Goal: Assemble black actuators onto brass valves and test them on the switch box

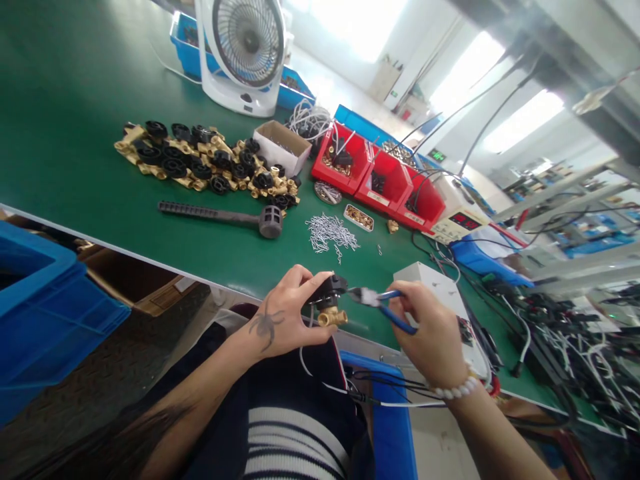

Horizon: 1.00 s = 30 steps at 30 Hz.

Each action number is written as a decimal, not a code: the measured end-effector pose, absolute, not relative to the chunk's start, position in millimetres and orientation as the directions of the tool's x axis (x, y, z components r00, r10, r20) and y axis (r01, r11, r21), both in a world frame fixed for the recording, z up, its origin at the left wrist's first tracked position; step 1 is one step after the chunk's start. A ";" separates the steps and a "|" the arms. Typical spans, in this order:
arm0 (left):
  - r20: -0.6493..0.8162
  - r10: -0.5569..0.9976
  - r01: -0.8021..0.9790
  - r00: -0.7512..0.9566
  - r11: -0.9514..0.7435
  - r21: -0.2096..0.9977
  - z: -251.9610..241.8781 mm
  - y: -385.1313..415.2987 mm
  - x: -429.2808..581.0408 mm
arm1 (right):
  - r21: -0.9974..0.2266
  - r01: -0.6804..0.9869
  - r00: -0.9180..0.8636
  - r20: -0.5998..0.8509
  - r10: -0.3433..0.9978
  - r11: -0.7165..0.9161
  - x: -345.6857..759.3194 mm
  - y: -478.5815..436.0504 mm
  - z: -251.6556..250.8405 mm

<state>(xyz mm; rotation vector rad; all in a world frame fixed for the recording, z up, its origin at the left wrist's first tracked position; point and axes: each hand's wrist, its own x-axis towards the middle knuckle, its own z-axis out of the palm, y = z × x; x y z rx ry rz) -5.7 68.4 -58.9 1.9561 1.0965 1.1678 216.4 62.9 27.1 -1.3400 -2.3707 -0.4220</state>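
Note:
My left hand (285, 310) is closed around a brass valve with a black cap (333, 318), held over the front edge of the bench. A white cable hangs down from this part. In my right hand (430, 327) are pliers with blue handles (393, 300), their jaws pointing left at the black cap. Whether the jaws touch the cap or grip a small pin is too small to tell. Beyond my hands, a pile of silver hairpin clips (330, 233) lies on the green bench.
A black mallet (270, 222) lies left, before a heap of brass fittings with black caps (200, 157). Red bins (380, 179), a white fan (245, 47) and a power supply (457, 223) stand behind. A grey-white box (425, 277) sits beside my right hand; blue crates (45, 313) stand left.

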 end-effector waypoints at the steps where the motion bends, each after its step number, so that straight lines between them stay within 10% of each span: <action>1: 0.401 0.876 0.343 0.268 -0.475 0.810 -59.3 68.5 -5.6 | 0.015 0.877 -0.404 0.566 0.719 0.481 216.2 62.2 29.5; 3: 0.400 0.878 0.345 0.263 -0.472 0.811 -59.7 68.5 -5.2 | -0.035 0.883 -0.348 0.618 0.705 0.467 216.4 61.1 30.7; 8: 0.408 0.873 0.348 0.268 -0.482 0.804 -59.7 67.5 -4.6 | 0.134 0.860 -0.509 0.178 0.842 0.492 218.8 60.6 27.1; 14: 0.403 0.875 0.351 0.267 -0.478 0.805 -57.7 68.1 -5.4 | -0.057 0.901 -0.307 0.618 0.723 0.431 217.7 57.7 29.6; 19: 0.397 0.877 0.366 0.270 -0.475 0.800 -56.7 68.2 -4.9 | 0.112 0.855 -0.516 0.262 0.815 0.505 215.7 61.0 17.9; 24: 0.392 0.877 0.364 0.277 -0.473 0.802 -56.1 67.3 -4.9 | -0.096 0.903 -0.316 0.510 0.800 0.418 216.6 58.8 18.7; 30: 0.382 0.883 0.375 0.273 -0.463 0.803 -55.7 67.5 -5.2 | 0.074 0.890 -0.450 0.290 0.844 0.449 216.4 59.3 14.4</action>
